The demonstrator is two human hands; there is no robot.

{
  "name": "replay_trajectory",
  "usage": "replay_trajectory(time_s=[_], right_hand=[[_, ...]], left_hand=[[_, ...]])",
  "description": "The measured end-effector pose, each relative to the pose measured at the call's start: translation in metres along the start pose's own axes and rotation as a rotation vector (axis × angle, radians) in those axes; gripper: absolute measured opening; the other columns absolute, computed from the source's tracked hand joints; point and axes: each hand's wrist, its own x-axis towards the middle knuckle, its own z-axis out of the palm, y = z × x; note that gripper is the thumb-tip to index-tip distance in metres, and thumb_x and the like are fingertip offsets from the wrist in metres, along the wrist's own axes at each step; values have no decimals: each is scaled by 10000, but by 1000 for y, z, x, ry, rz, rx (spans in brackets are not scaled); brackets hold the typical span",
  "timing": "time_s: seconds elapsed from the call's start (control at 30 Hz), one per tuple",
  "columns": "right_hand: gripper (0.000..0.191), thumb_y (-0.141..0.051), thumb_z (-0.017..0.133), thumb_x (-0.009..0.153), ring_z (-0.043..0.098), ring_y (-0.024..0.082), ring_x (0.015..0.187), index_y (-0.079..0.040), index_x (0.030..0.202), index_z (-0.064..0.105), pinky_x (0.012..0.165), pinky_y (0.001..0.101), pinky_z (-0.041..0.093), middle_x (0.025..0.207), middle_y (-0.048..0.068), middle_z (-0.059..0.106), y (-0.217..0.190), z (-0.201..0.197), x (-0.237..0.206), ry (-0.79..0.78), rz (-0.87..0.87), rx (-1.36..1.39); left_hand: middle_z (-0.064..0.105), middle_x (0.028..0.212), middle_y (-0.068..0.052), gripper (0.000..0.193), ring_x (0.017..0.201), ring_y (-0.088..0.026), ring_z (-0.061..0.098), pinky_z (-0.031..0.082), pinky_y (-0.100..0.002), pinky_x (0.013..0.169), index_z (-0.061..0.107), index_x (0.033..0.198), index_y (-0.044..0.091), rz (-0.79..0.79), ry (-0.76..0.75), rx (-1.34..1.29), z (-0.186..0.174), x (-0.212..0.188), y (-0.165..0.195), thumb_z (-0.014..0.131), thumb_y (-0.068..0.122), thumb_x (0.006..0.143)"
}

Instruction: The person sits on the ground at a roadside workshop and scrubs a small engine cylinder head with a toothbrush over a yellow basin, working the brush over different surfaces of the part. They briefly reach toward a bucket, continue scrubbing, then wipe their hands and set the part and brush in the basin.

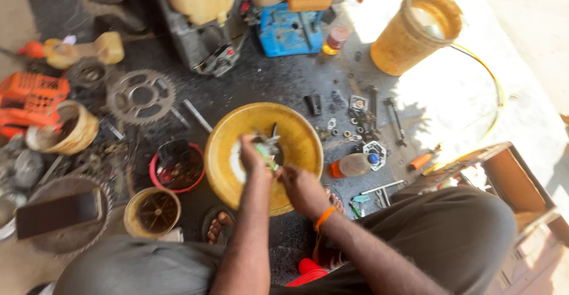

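The person sat on the oily floor (278, 82) with both hands over a wide yellow basin (302, 135) just in front of the knees. The left hand (252, 156) had its grip closed around a small metal engine part (269, 141), held above the basin's middle with something thin and green beside it. The right hand (302, 188), an orange band at its wrist, sat just near of that part; whether its grip held anything I could not tell. A toothed sprocket (141, 96) lay far left, a yellow bucket (415, 31) far right.
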Motion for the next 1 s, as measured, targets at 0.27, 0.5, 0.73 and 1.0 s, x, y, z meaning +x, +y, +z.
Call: replay_trajectory(time_s=[0.27, 0.5, 0.73, 1.0], right_hand=[[340, -314, 504, 1000, 747, 348, 910, -57, 1065, 716, 813, 451, 567, 963, 164, 770, -63, -68, -98, -8, -113, 202], [383, -378, 521, 1042, 729, 366, 907, -49, 1081, 713, 813, 467, 548, 947, 188, 749, -135, -149, -211, -101, -13, 138], [359, -357, 524, 1029, 731, 383, 878, -57, 1055, 720, 788, 483, 560, 942, 190, 754, -134, -146, -241, -7, -32, 119], [361, -385, 512, 1038, 694, 428, 861, -75, 1046, 694, 768, 536, 532, 912, 209, 730, -154, -185, -232, -18, -49, -4]], left_hand=[[595, 702, -52, 347, 475, -156, 524, 384, -312, 368, 591, 881, 118, -8, -30, -26, 0, -129, 30, 463, 440, 874], [590, 749, -34, 305, 540, -154, 499, 311, -292, 367, 578, 912, 129, 98, -115, 64, -13, -286, 39, 486, 420, 910], [585, 730, -16, 301, 548, -178, 533, 345, -324, 388, 539, 862, 153, -15, -163, -64, -44, -290, 30, 484, 448, 887], [587, 852, -70, 383, 632, -170, 545, 403, -300, 457, 541, 1008, 110, 64, -35, -8, -9, -295, 48, 489, 472, 895]])
